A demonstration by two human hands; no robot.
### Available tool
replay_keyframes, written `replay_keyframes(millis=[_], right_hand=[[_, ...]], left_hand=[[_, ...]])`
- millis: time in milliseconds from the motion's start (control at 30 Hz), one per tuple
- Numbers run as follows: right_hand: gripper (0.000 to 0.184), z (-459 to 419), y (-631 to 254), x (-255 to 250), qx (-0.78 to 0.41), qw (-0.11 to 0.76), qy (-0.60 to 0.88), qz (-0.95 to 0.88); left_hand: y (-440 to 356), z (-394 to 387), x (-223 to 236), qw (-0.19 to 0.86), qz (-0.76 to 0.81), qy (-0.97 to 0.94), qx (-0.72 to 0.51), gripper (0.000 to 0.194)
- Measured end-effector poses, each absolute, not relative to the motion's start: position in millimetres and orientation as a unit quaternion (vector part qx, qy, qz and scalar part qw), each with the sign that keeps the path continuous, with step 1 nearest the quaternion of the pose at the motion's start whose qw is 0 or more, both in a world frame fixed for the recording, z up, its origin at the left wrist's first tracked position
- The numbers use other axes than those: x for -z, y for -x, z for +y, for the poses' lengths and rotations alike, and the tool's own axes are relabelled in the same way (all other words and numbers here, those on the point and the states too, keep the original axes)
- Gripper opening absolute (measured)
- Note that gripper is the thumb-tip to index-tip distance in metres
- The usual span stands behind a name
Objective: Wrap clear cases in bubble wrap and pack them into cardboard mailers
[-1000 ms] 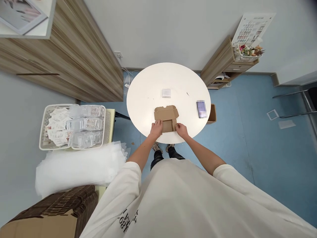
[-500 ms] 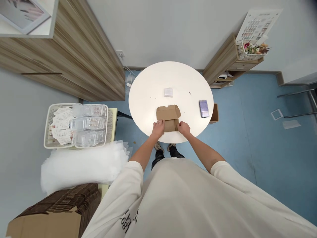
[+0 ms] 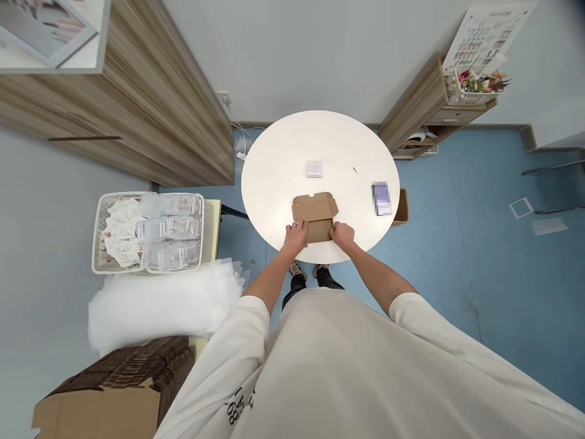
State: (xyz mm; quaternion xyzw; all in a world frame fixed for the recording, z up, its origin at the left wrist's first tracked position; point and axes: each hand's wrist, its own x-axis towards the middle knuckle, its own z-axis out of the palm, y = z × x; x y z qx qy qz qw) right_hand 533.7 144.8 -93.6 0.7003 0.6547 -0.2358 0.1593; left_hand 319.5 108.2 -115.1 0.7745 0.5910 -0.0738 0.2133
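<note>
The person's left hand (image 3: 295,238) and right hand (image 3: 342,235) are both curled closed over opposite sides of a part-folded kraft cardboard mailer box (image 3: 315,207), which lies flat at the near edge of the round white bench (image 3: 320,137). Farther across the bench sit a small white packet (image 3: 314,169) and a blurred purple card (image 3: 381,199). To the left, off the bench, stands a white basket (image 3: 104,231) holding clear plastic trays (image 3: 169,228) and paper slips (image 3: 121,235) — beside a heap of plastic bags (image 3: 162,305).
</note>
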Motion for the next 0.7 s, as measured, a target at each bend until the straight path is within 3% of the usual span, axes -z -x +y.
replay_keyframes(millis=[300, 700], right_hand=[[0.033, 131.6, -554.7, 85.5, 0.297, 0.078, -0.706, 0.638], [0.028, 174.4, -567.8, 78.7, 0.248, -0.066, -0.721, 0.644]], left_hand=[[-315.0, 109.1, 113.4, 0.217, 0.589, -0.776, 0.061, 0.113], [-315.7, 129.7, 104.8, 0.184, 0.572, -0.797, 0.066, 0.108]])
